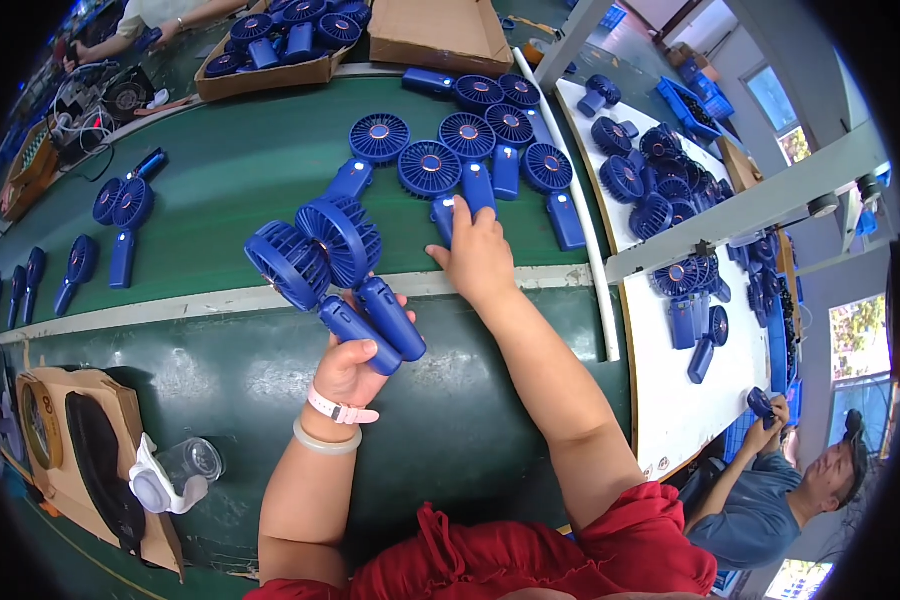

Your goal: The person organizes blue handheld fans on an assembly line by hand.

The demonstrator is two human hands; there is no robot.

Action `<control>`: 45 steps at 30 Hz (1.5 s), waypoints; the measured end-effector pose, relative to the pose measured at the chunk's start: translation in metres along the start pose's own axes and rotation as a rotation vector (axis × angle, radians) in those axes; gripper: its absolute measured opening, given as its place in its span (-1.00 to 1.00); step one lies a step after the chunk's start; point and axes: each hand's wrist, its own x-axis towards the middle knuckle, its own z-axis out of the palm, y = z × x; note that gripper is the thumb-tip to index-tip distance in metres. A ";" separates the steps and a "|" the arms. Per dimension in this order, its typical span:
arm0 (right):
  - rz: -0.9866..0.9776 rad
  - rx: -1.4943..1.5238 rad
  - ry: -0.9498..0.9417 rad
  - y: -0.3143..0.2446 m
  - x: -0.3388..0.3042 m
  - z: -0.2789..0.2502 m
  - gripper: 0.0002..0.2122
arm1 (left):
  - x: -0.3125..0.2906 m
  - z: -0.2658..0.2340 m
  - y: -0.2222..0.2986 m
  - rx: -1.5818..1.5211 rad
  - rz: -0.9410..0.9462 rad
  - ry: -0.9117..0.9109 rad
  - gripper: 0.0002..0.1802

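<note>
Two blue handheld fans [345, 240] are in my left hand [345, 370], which is closed round their handles. Their round grilles overlap and lean up to the left, above the green belt's near edge. My right hand [478, 262] reaches over the belt with its fingers stretched out and the thumb apart. Its fingertips rest at the handles of two fans lying flat, a fan [429, 169] and the one beside it [467, 137]. Close by lie another fan [379, 138] to the left and a fan [548, 168] to the right, with several more behind.
Farther left on the green belt [230, 180] lie several fans. A carton of fans [280, 75] stands behind. A white rail [595, 260] bounds the right end; a white table [660, 390] beyond holds piled fans. A clear cup [192, 462] stands at left. A co-worker [770, 500] handles a fan.
</note>
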 end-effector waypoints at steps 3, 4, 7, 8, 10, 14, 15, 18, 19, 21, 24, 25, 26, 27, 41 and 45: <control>0.127 0.506 -0.132 0.012 0.004 -0.004 -0.37 | -0.001 -0.001 0.000 0.006 0.009 0.006 -0.22; 0.276 0.903 -0.342 0.018 0.006 -0.011 -0.38 | -0.001 -0.002 -0.001 0.004 0.011 0.005 -0.22; 0.371 2.109 -0.666 0.011 -0.032 -0.033 -0.52 | -0.002 -0.009 0.001 -0.015 0.039 0.018 -0.22; 0.344 2.078 -0.639 0.009 -0.046 -0.031 -0.52 | -0.001 -0.009 0.001 -0.009 0.032 0.024 -0.19; 0.199 2.187 -0.664 0.019 -0.063 -0.012 -0.52 | 0.002 -0.006 0.000 -0.021 0.011 -0.003 -0.16; 0.209 2.110 -0.656 0.016 -0.063 -0.001 -0.55 | 0.000 -0.002 0.001 -0.104 0.000 -0.019 -0.17; 0.194 2.111 -0.668 0.017 -0.062 0.001 -0.55 | 0.000 -0.003 0.000 -0.095 -0.004 -0.018 -0.16; 0.173 2.106 -0.651 0.018 -0.062 0.005 -0.56 | 0.000 -0.006 -0.001 -0.058 -0.012 -0.019 -0.14; 0.178 2.108 -0.652 0.019 -0.061 0.005 -0.56 | 0.000 -0.006 -0.001 -0.031 -0.015 -0.028 -0.14; 0.205 2.141 -0.695 0.021 -0.060 0.002 -0.56 | 0.001 -0.008 -0.001 -0.029 -0.017 -0.040 -0.12; 0.230 2.131 -0.712 0.022 -0.059 -0.005 -0.56 | 0.000 -0.010 -0.002 -0.029 -0.016 -0.041 -0.12; 0.234 2.134 -0.710 0.022 -0.059 -0.006 -0.56 | 0.000 -0.010 -0.002 -0.040 -0.020 -0.048 -0.12; 0.245 2.105 -0.725 0.022 -0.058 -0.007 -0.53 | 0.000 -0.010 -0.002 -0.051 -0.023 -0.056 -0.13; 0.256 2.076 -0.742 0.022 -0.058 -0.008 -0.50 | 0.000 -0.010 -0.002 -0.050 -0.024 -0.055 -0.13; 0.149 2.173 -0.545 0.020 -0.058 0.001 -0.64 | 0.001 -0.006 -0.002 -0.007 -0.035 -0.077 -0.10; 0.127 2.329 -0.566 0.026 -0.054 0.001 -0.41 | 0.001 -0.005 -0.002 0.001 -0.042 -0.080 -0.08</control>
